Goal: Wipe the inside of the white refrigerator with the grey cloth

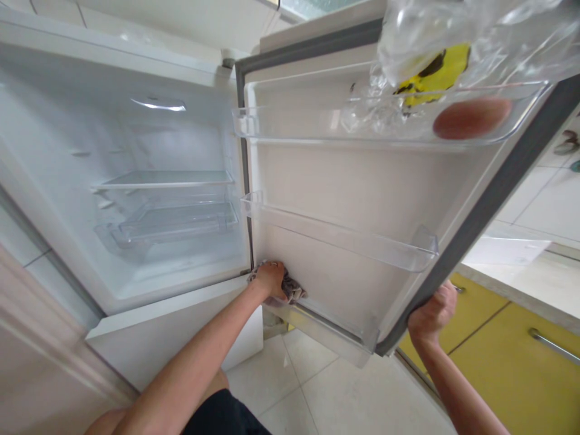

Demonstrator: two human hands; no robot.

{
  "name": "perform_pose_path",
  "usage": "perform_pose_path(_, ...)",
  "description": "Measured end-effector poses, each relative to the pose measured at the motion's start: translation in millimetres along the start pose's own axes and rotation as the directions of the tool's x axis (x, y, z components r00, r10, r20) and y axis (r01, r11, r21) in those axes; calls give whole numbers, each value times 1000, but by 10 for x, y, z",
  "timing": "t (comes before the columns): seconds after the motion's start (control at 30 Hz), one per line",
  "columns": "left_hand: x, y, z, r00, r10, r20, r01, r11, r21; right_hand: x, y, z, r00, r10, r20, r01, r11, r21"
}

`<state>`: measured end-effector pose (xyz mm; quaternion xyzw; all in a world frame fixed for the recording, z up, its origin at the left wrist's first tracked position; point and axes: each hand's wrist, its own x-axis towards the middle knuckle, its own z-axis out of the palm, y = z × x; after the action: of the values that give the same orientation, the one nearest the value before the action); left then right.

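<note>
My left hand (270,280) is closed on a crumpled, patterned cloth (294,291), low on the inner side of the open refrigerator door (335,181), at the hinge end of its bottom clear shelf (326,335). Along the door's outer edge, my right hand (432,311) grips the side near the lower corner; its fingertips are partly hidden behind the edge. Above are a middle clear door shelf (344,235) and a top one (299,130). The top shelf holds a reddish-brown oval item (473,118) and clear plastic bags (430,30) with a yellow piece.
To the left stands the refrigerator's lit interior (172,139) with a glass shelf (167,178) and a clear tray (181,223). A white lower front (181,332) juts out below. Yellow cabinets (516,350) and a pale countertop (553,272) lie right, above a tiled floor (357,393).
</note>
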<state>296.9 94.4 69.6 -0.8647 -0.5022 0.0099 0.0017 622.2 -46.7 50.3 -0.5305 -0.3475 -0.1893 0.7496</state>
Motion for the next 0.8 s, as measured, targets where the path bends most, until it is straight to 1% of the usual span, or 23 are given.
perform_pose_path(0.17, 101, -20, 28, 990, 70, 121, -63, 996, -60, 0, -41, 11, 1000, 8, 2, -8, 1000, 24)
perform_pose_path(0.27, 164, -10, 48, 980, 134, 149, -115, 985, -128, 8, -11, 10, 1000, 16, -4, -16, 1000, 7)
perform_pose_path(0.37, 212, 62, 66, 962, 219, 161, -179, 957, -228, 12, 41, 14, 999, 30, -18, -30, 999, -16)
perform_pose_path(0.47, 246, 220, 105, 941, 304, 151, -236, 905, -354, 10, 68, 21, 999, 37, -19, -38, 999, -12)
perform_pose_path(0.53, 268, 374, 146, 932, 341, 124, -254, 856, -449, 8, 63, 25, 999, 38, -25, -38, 999, -3)
perform_pose_path(0.63, 290, 640, 211, 925, 373, 74, -259, 761, -595, 13, 45, 25, 999, 28, -25, -28, 1000, -12)
perform_pose_path(0.73, 266, 861, 251, 936, 351, 18, -238, 670, -703, 30, 37, 27, 1000, 14, -3, -14, 999, -31)
perform_pose_path(0.8, 216, 941, 255, 957, 286, -53, -225, 613, -758, 44, 44, 33, 1000, 17, 5, -17, 999, -28)
